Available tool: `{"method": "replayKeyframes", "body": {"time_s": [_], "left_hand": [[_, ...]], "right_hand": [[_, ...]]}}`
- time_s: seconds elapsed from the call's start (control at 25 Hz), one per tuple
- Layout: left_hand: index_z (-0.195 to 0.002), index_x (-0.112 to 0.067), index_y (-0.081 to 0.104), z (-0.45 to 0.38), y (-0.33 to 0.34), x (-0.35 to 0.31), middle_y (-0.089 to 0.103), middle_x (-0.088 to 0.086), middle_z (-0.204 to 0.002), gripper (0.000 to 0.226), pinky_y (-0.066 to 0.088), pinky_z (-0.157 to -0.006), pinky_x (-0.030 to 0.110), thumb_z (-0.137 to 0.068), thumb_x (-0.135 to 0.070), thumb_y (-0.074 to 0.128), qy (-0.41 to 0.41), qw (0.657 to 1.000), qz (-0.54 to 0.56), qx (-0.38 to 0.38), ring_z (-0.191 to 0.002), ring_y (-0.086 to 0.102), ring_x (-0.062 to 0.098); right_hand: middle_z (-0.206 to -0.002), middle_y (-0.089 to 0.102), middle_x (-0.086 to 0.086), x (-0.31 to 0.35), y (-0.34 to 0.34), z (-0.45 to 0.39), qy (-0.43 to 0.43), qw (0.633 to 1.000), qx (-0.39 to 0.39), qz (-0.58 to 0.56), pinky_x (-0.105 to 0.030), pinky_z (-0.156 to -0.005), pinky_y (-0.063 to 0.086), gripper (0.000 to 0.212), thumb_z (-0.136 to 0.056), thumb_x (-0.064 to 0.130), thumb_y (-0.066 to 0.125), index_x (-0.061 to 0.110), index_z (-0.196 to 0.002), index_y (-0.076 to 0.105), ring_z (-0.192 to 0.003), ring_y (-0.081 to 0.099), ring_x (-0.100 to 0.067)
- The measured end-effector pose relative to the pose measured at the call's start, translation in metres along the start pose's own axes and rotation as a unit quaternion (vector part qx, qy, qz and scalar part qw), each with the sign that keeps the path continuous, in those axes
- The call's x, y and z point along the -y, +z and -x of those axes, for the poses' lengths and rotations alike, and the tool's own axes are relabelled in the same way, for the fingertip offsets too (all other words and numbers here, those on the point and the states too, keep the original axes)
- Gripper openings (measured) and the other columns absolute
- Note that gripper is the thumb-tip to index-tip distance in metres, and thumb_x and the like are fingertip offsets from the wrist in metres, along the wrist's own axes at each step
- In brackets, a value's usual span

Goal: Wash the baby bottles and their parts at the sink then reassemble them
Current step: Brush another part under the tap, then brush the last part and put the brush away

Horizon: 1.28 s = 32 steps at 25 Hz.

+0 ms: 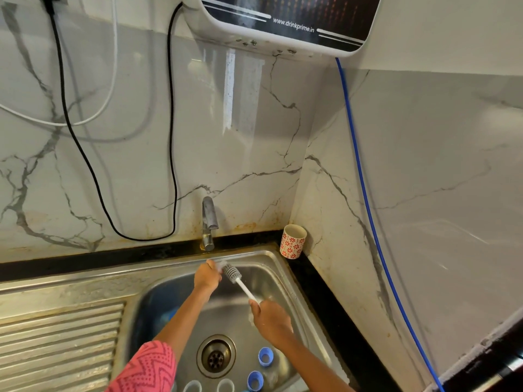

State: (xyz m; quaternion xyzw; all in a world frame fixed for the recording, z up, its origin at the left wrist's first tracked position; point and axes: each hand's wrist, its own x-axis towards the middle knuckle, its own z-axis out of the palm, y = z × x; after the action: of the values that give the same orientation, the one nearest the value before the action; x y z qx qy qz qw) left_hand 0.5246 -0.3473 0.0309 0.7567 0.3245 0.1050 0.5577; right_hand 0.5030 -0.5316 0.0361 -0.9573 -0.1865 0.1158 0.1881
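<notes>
Over the steel sink (278,271), my right hand (270,321) grips the white handle of a bottle brush (236,278), whose grey bristled head points up and left. My left hand (207,275) is closed around a small pale part right at the brush head, below the tap (209,222); what the part is cannot be made out. Two blue screw rings (265,356) (254,381) lie on the sink floor near the drain (216,355). Two clear bottle mouths (193,386) (225,385) show at the bottom edge. Something blue (167,316) lies under my left forearm.
A red-patterned cup (293,241) stands on the black counter in the corner behind the sink. A ribbed draining board (56,349) lies to the left. Black and white cables hang on the marble wall; a blue hose (365,193) runs down from a water purifier (285,21).
</notes>
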Motion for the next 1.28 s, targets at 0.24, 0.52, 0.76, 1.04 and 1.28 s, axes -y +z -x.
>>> {"method": "replayKeyframes", "body": {"time_s": [0.24,0.52,0.76,1.04,1.28], "left_hand": [[-0.125,0.002,0.045,0.005,-0.009,0.001,0.059,0.018,-0.119,0.032,0.049,-0.09,0.035,-0.101,-0.014,0.031,0.058,0.95,-0.306,-0.038,-0.108,0.059,0.03],[-0.12,0.002,0.049,0.014,-0.014,0.037,0.056,0.019,-0.124,0.027,0.044,-0.094,0.039,-0.097,-0.008,0.041,-0.002,0.936,-0.351,-0.036,-0.117,0.053,0.034],[-0.124,-0.001,0.056,-0.001,0.002,0.022,0.056,0.021,-0.127,0.032,0.041,-0.096,0.038,-0.098,-0.017,0.045,-0.012,0.959,-0.281,0.023,-0.119,0.052,0.035],[-0.124,0.001,0.054,0.003,0.034,0.039,0.058,0.018,-0.125,0.032,0.043,-0.096,0.039,-0.097,-0.008,0.038,-0.002,0.955,-0.292,0.058,-0.117,0.053,0.036],[-0.091,-0.006,0.06,0.028,0.068,0.07,0.063,0.01,-0.081,0.029,0.046,-0.061,0.029,-0.096,-0.03,0.046,-0.078,0.926,-0.26,0.262,-0.062,0.057,0.012]], "right_hand": [[-0.075,0.051,-0.007,0.015,0.006,0.004,-0.008,0.996,0.038,-0.079,-0.027,-0.062,0.036,0.05,-0.099,0.049,0.031,0.021,-0.057,0.038,-0.069,0.048,-0.02],[-0.068,0.055,-0.005,0.009,-0.015,0.001,0.007,0.994,0.024,-0.104,-0.032,-0.067,0.046,0.05,-0.099,0.05,0.03,0.017,-0.068,0.052,-0.065,0.052,-0.02],[-0.111,0.064,-0.016,-0.015,0.017,0.013,0.071,0.995,0.053,-0.051,-0.03,-0.077,0.043,0.055,-0.101,0.045,0.027,0.002,-0.114,0.06,-0.103,0.06,-0.03],[-0.1,0.059,-0.013,-0.035,0.02,0.01,0.111,0.988,0.11,-0.002,-0.033,-0.079,0.044,0.053,-0.1,0.047,0.029,0.004,-0.115,0.057,-0.097,0.06,-0.026],[-0.083,0.057,-0.011,-0.066,0.017,-0.009,0.13,0.985,0.109,-0.013,-0.032,-0.074,0.04,0.052,-0.101,0.048,0.024,0.009,-0.093,0.058,-0.092,0.059,-0.028]]}}
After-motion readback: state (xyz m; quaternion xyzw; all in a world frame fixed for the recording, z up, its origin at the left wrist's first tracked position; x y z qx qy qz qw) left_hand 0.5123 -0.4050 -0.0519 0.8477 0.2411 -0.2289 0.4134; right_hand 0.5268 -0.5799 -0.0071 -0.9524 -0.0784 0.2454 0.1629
